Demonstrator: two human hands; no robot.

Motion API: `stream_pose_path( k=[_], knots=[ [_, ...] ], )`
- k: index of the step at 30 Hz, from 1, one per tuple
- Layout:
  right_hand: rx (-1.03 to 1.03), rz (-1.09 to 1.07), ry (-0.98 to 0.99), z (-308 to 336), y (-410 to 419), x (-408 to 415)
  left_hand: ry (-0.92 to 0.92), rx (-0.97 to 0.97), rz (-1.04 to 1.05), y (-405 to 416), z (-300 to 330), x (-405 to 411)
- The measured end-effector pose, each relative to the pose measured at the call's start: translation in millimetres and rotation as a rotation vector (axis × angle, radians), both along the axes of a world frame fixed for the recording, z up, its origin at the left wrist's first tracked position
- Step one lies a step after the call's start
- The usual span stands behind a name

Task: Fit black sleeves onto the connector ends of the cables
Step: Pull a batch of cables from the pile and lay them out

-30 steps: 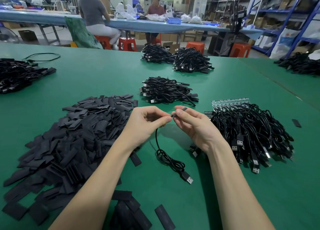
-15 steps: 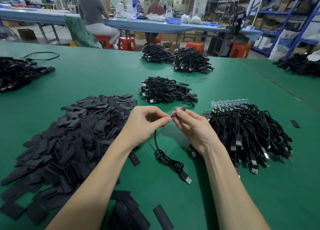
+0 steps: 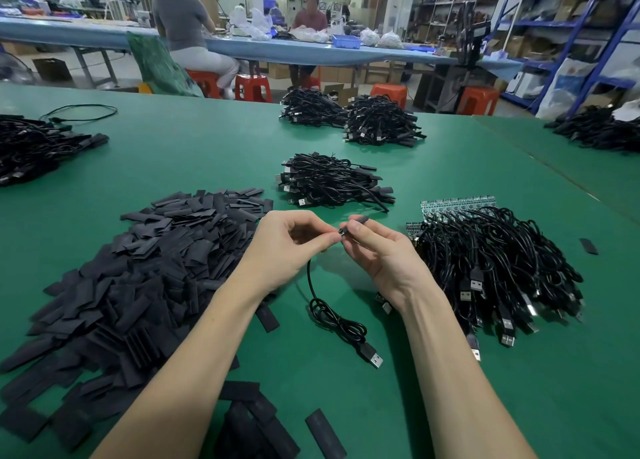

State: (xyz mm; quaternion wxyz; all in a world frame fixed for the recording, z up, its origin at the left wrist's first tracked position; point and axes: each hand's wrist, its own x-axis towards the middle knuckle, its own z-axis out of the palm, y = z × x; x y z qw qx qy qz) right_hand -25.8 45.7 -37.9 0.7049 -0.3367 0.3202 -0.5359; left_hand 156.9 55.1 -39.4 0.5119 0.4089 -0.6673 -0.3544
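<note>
My left hand (image 3: 291,247) pinches the upper end of a thin black cable (image 3: 332,316), whose small connector tip shows between my two hands. The cable hangs down, coils on the green table (image 3: 194,153) and ends in a USB plug (image 3: 372,354). My right hand (image 3: 381,254) pinches a small black sleeve (image 3: 360,220) right at that connector tip; the sleeve's far end sticks out past my fingers. A big heap of flat black sleeves (image 3: 138,278) lies to the left.
A pile of black USB cables (image 3: 498,271) lies to the right on a strip of small circuit boards (image 3: 457,205). More cable bundles (image 3: 332,181) sit behind my hands and further back. Loose sleeves (image 3: 325,432) lie near the front edge. People sit at a far blue bench.
Both hands have stayed almost in place. My fingers have drawn slightly closer together around the connector tip and sleeve.
</note>
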Motion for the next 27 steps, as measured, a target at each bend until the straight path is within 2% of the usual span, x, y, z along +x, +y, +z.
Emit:
stream_pose_path(
  k=[7, 16, 22, 27],
  knots=[
    [-0.049, -0.031, 0.022, -4, -1, 3, -0.042, -0.034, 0.018, 1, 2, -2],
    [-0.073, 0.035, 0.053, -3, 1, 1, -0.026, -0.018, 0.015, 0, 2, 0],
    [-0.039, 0.037, 0.034, 2, 1, -4, 0.177, 0.107, -0.095, 2, 0, -2],
    [-0.041, 0.051, 0.055, 2, 2, -1, 0.25, 0.152, -0.063, 1, -6, -2]
  ],
)
